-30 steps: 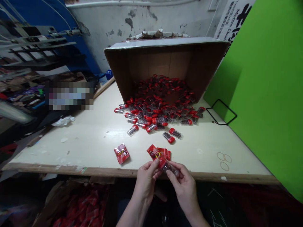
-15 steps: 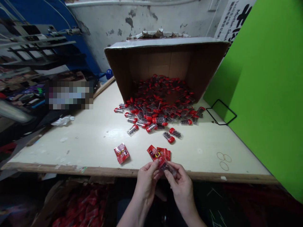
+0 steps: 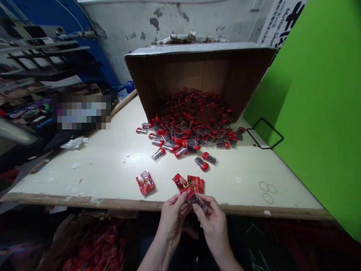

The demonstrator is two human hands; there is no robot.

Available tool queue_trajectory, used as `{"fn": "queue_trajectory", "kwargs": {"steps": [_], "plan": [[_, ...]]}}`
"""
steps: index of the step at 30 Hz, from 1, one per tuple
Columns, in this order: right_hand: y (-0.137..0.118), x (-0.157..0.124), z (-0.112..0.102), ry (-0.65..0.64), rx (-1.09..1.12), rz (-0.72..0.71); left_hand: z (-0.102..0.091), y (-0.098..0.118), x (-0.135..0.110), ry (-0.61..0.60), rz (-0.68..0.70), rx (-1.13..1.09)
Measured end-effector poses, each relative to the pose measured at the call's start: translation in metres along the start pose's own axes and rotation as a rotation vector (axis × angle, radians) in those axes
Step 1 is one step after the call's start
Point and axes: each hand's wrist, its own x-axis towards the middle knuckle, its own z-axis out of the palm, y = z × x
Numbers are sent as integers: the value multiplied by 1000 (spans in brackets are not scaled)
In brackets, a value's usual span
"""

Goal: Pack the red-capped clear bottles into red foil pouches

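Fingers of both hands close on a capped tube, left hand at its red end, right hand at its clear end, now shifted slightly toward the red packets.

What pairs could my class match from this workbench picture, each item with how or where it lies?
Items:
1. cardboard box
2. clear red-capped tube
3. lone red sachet
4. rubber bands

Positions:
A. near the right side of the table
B. pinched between the left hand and right hand
C. tipped on its side, opening towards the person
D. lying apart, left of the hands

Pairs: 1-C, 2-B, 3-D, 4-A
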Motion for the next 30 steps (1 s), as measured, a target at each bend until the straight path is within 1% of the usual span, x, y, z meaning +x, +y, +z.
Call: {"fn": "queue_trajectory", "kwargs": {"steps": [2, 4, 6, 9, 11, 15, 17, 20, 22, 24, 26, 28, 30], "plan": [[-1, 0, 2, -21, 88, 102, 0, 2, -1, -13, -2, 9], [-3, 1, 3, -31, 112, 126, 0, 4, -2, -41, -14, 14], [-4, 1, 3, -26, 94, 71, 1, 5, -4, -73, -30, 15], [-5, 0, 2, 2, 25, -48, 3, 6, -6, -97, -36, 22], [-5, -1, 2, -3, 13, -59, 4, 6, -7, -111, -39, 26], [-7, -3, 4, -58, 161, 112, 4, 7, -8, -170, -62, 39], [-7, -3, 7, -56, 256, 183, 4, 7, -9, -186, -70, 49], [-8, -4, 10, -36, 355, 235, 4, 6, -9, -187, -51, 59], [-8, -4, 11, -30, 369, 247, 5, 5, -10, -184, -32, 66], [-9, -4, 11, -29, 343, 240, 5, 6, -10, -186, -26, 69], [-10, -3, 10, -31, 273, 213, 5, 8, -12, -197, -35, 60], [-12, -3, 10, -26, 177, 149, 5, 12, -13, -205, -52, 44], [-14, -2, 10, -15, 92, 49, 4, 14, -14, -205, -60, 32]]}}
